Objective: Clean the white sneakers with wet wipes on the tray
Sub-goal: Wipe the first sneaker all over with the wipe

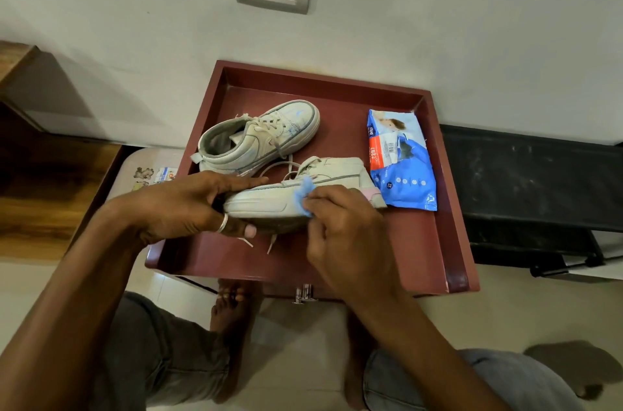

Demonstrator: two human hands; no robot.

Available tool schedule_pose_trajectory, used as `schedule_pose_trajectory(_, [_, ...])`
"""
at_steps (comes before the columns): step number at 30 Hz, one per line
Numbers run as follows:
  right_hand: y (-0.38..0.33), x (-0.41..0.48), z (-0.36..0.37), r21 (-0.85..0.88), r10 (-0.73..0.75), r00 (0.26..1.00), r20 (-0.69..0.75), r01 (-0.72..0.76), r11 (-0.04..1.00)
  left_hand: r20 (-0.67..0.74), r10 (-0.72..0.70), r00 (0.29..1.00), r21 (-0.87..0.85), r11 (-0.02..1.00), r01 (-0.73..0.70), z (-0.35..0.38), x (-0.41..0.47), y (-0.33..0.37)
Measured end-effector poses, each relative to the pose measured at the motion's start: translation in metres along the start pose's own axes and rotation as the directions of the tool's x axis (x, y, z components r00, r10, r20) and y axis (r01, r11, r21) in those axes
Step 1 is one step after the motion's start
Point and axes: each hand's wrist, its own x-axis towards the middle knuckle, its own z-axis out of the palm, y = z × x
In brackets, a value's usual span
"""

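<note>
Over the near tray [451,242], left hand [188,205] clamps 1 sneaker [269,203]; right hand [344,228] pinches a blue wet wipe [305,193] on its sole edge. Next, probably rub along the rim.

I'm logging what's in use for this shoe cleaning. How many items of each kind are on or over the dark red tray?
White lace-up sneakers: 2, one resting on the tray, one held by the left hand above it
Blue wet wipe, pinched in the right hand: 1
Blue plastic wet-wipe pack: 1
Total: 4
</note>
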Motion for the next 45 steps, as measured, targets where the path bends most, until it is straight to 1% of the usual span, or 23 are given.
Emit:
schedule_pose_trajectory(3, [0.028, 0.002, -0.005, -0.099, 0.077, 0.996, 0.044, -0.072, 0.992, 0.014, -0.018, 1.000, 0.041, 0.999, 0.018, -0.003, 0.000, -0.003])
schedule_pose_trajectory(7, [0.046, 0.007, -0.019, -0.168, 0.152, 0.987, 0.043, -0.143, 0.975, 0.015, -0.037, 0.999, 0.048, 0.998, 0.036, -0.004, 0.002, -0.007])
schedule_pose_trajectory(10, [0.058, 0.010, -0.029, -0.187, 0.213, 0.977, -0.012, -0.211, 0.959, 0.012, -0.058, 0.998, 0.080, 0.995, 0.057, -0.005, 0.004, -0.013])
schedule_pose_trajectory(12, [0.064, 0.014, -0.030, -0.170, 0.270, 0.963, -0.005, -0.267, 0.949, 0.005, -0.072, 0.997, 0.131, 0.989, 0.071, -0.006, 0.006, -0.017])
schedule_pose_trajectory(15, [0.062, 0.014, -0.022, -0.158, 0.277, 0.960, 0.046, -0.267, 0.951, 0.017, -0.076, 0.997, 0.175, 0.982, 0.071, -0.007, 0.009, -0.019])
schedule_pose_trajectory(18, [0.059, 0.013, -0.019, -0.169, 0.268, 0.961, 0.067, -0.254, 0.952, 0.086, -0.063, 0.994, 0.139, 0.989, 0.051, -0.003, 0.012, -0.011])
schedule_pose_trajectory(19, [0.060, 0.013, -0.019, -0.176, 0.274, 0.959, 0.076, -0.258, 0.950, 0.085, -0.056, 0.995, 0.144, 0.989, 0.044, 0.000, 0.014, -0.006])
schedule_pose_trajectory(20, [0.061, 0.013, -0.021, -0.180, 0.280, 0.956, 0.084, -0.262, 0.948, 0.055, -0.045, 0.997, 0.178, 0.983, 0.034, 0.004, 0.018, -0.002])
schedule_pose_trajectory(22, [0.062, 0.013, -0.023, -0.178, 0.279, 0.955, 0.104, -0.258, 0.950, -0.048, -0.031, 0.998, 0.312, 0.949, 0.045, 0.009, 0.028, 0.005])
schedule_pose_trajectory(24, [0.062, 0.012, -0.024, -0.168, 0.276, 0.952, 0.131, -0.253, 0.953, -0.178, -0.045, 0.983, 0.441, 0.889, 0.120, 0.015, 0.040, 0.009])
schedule_pose_trajectory(26, [0.062, 0.012, -0.027, -0.164, 0.281, 0.947, 0.153, -0.257, 0.953, -0.281, -0.067, 0.957, 0.520, 0.828, 0.210, 0.024, 0.051, 0.012])
schedule_pose_trajectory(29, [0.063, 0.012, -0.032, -0.164, 0.278, 0.948, 0.155, -0.253, 0.953, -0.342, -0.099, 0.935, 0.566, 0.772, 0.289, 0.036, 0.061, 0.021])
schedule_pose_trajectory(31, [0.065, 0.012, -0.034, -0.165, 0.277, 0.948, 0.158, -0.252, 0.954, -0.334, -0.101, 0.937, 0.554, 0.783, 0.282, 0.044, 0.070, 0.024])
schedule_pose_trajectory(34, [0.067, 0.011, -0.036, -0.159, 0.279, 0.943, 0.182, -0.252, 0.955, -0.311, -0.056, 0.949, 0.529, 0.819, 0.222, 0.057, 0.081, 0.035])
schedule_pose_trajectory(36, [0.069, 0.010, -0.039, -0.152, 0.274, 0.943, 0.188, -0.247, 0.957, -0.289, -0.026, 0.957, 0.595, 0.779, 0.201, 0.068, 0.087, 0.043])
schedule_pose_trajectory(39, [0.071, 0.009, -0.041, -0.133, 0.266, 0.945, 0.192, -0.243, 0.961, -0.288, 0.073, 0.955, 0.717, 0.677, 0.165, 0.079, 0.097, 0.051])
schedule_pose_trajectory(41, [0.074, 0.009, -0.042, -0.119, 0.271, 0.944, 0.188, -0.252, 0.960, -0.301, 0.126, 0.945, 0.746, 0.649, 0.151, 0.083, 0.105, 0.053])
schedule_pose_trajectory(43, [0.077, 0.011, -0.045, -0.074, 0.298, 0.943, 0.146, -0.290, 0.954, -0.323, 0.179, 0.929, 0.749, 0.649, 0.135, 0.086, 0.110, 0.054])
schedule_pose_trajectory(45, [0.082, 0.013, -0.051, -0.014, 0.348, 0.935, 0.061, -0.348, 0.937, -0.336, 0.267, 0.903, 0.767, 0.634, 0.098, 0.089, 0.109, 0.056])
